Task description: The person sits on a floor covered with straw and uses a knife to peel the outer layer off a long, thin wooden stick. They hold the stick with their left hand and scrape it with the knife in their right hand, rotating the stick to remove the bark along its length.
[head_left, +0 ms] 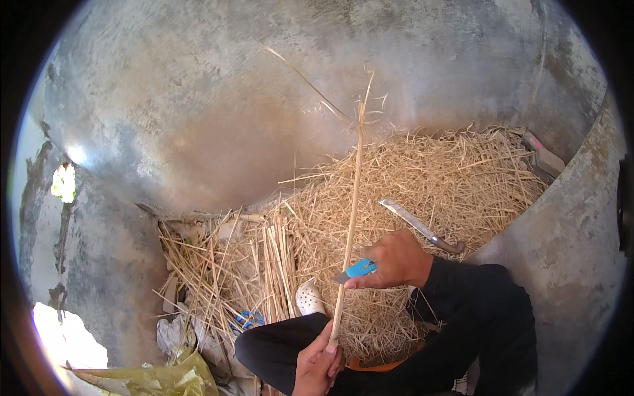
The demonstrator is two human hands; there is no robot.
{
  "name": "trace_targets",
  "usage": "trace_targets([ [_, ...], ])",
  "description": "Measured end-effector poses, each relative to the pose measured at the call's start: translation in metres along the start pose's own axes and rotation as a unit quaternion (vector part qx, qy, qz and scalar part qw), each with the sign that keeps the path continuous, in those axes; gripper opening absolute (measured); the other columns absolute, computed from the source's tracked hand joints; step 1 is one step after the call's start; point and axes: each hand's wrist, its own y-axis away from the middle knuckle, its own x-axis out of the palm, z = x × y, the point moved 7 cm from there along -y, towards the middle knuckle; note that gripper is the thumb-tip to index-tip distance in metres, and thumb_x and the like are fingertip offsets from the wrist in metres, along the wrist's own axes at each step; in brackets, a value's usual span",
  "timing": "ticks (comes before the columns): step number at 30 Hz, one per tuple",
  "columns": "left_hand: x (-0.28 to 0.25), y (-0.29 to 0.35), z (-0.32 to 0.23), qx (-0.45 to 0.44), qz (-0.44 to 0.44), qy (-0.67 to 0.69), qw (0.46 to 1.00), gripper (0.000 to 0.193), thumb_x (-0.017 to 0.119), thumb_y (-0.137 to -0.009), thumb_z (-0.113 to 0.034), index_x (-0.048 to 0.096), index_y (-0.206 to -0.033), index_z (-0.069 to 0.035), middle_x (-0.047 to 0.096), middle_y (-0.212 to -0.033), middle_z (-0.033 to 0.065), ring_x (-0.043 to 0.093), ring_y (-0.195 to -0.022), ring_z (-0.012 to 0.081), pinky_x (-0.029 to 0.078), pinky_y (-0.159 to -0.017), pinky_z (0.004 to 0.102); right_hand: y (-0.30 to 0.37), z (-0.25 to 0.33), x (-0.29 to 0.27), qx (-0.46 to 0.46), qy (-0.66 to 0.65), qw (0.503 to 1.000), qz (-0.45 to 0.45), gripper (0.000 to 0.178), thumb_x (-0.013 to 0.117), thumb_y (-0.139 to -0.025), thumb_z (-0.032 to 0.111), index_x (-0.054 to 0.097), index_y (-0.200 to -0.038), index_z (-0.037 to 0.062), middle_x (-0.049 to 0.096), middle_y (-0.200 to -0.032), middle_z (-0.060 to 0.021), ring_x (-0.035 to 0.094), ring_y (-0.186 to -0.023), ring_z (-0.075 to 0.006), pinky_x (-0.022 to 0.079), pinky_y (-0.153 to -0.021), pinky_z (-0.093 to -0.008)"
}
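A long, pale split-bamboo-like stick [356, 178] stands nearly upright before me, its far end frayed into thin curling slivers. My left hand [317, 367] grips its lower end, close to my bent knee. In my right hand [400, 260] is a utility knife [360, 267] with a blue handle. Its blade lies against the stick, partway up from the left hand. Just beyond the right hand, a larger knife [415, 223] with a long blade and a curved handle end rests on a heap of shavings [456, 175].
Several cut sticks [277, 261] lie left of the shavings. A white clog [309, 298] is on my foot, beside a blue object [249, 320]. Yellowish plastic sheeting [158, 379] lies at lower left. Concrete walls [218, 105] surround me; a block [545, 157] sits at far right.
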Motion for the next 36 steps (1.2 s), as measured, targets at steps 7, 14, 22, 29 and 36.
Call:
trace_targets([
  [7,-0.001,0.008,0.010,0.009,-0.034,-0.059,0.998,0.059,0.060,-0.092,-0.027,0.039,-0.139,0.002,0.038,-0.062,-0.0083,0.031,-0.050,0.0015,0.023,-0.046,0.0172,-0.020,-0.086,-0.026,0.154,0.007,0.986,-0.065,0.083,0.038,-0.073,0.085,0.062,-0.055,0.0077,0.051,-0.045,-0.0112,0.054,-0.042,-0.0246,0.042,-0.043,-0.0409],
  [14,-0.001,0.013,-0.004,0.018,-0.053,-0.108,0.993,0.056,0.061,-0.092,-0.024,0.042,-0.136,0.005,0.041,-0.067,-0.0080,0.033,-0.052,0.0012,0.025,-0.048,0.0164,-0.002,-0.006,0.004,-0.004,0.002,0.999,-0.046,0.084,0.037,-0.073,0.086,0.063,-0.056,0.0084,0.050,-0.044,-0.0088,0.053,-0.042,-0.0242,0.041,-0.044,-0.0399],
  [22,-0.013,0.017,0.012,0.017,-0.030,-0.068,0.997,0.055,0.060,-0.093,-0.021,0.040,-0.138,0.004,0.058,-0.098,0.0022,0.052,-0.085,0.0082,0.041,-0.076,0.0205,-0.011,-0.047,-0.010,0.069,0.031,0.995,-0.065,0.076,0.042,-0.078,0.079,0.067,-0.062,0.0090,0.056,-0.050,-0.0095,0.059,-0.048,-0.0263,0.048,-0.052,-0.0415],
  [29,-0.008,0.030,0.010,-0.007,-0.021,-0.165,0.986,0.064,0.063,-0.091,-0.024,0.034,-0.141,0.004,0.051,-0.130,0.0128,0.045,-0.119,0.0152,0.034,-0.100,0.0284,-0.017,-0.049,-0.007,0.098,0.008,0.994,-0.048,0.082,0.040,-0.072,0.086,0.063,-0.054,0.0095,0.052,-0.048,-0.0076,0.056,-0.046,-0.0241,0.044,-0.045,-0.0413],
  [36,0.012,0.037,0.008,-0.030,0.033,-0.211,0.977,0.061,0.065,-0.089,-0.026,0.040,-0.138,0.002,0.053,-0.127,0.0108,0.047,-0.116,0.0173,0.035,-0.099,0.0304,-0.027,-0.123,-0.028,0.219,-0.007,0.964,-0.153,0.076,0.045,-0.079,0.078,0.053,-0.050,0.0077,0.045,-0.045,-0.0045,0.047,-0.040,-0.0197,0.036,-0.041,-0.0411],
])
